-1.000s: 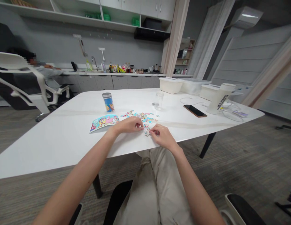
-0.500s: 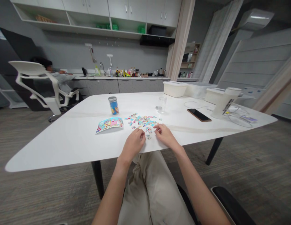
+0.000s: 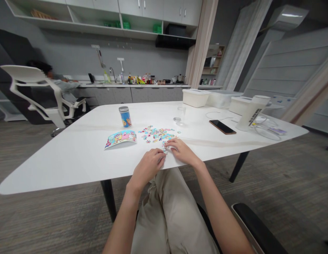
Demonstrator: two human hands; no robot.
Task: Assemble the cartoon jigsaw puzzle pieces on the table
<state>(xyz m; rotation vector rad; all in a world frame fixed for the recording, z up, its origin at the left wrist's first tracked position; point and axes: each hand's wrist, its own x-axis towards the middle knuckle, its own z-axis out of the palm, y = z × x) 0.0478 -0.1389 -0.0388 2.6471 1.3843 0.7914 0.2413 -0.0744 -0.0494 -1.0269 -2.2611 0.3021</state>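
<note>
Near the table's front edge, a small cluster of jigsaw pieces lies between my two hands, partly covered by them. My left hand rests at its left side with the fingers curled and pressed together; whatever they hold is hidden. From the right, my right hand reaches over the cluster, fingertips touching it and the thumb apart from the fingers. Just beyond is a loose pile of colourful jigsaw pieces. A curved picture sheet with cartoon figures lies to the left.
On the white table stand a blue jar with a grey lid and a clear container. Farther right are a phone, a white tumbler, cables and storage boxes. A person sits by a white chair at back left.
My right hand has moved left and now covers much of the small cluster. My left hand stays beside it, its fingers closer to the pieces. The view has shifted slightly.
</note>
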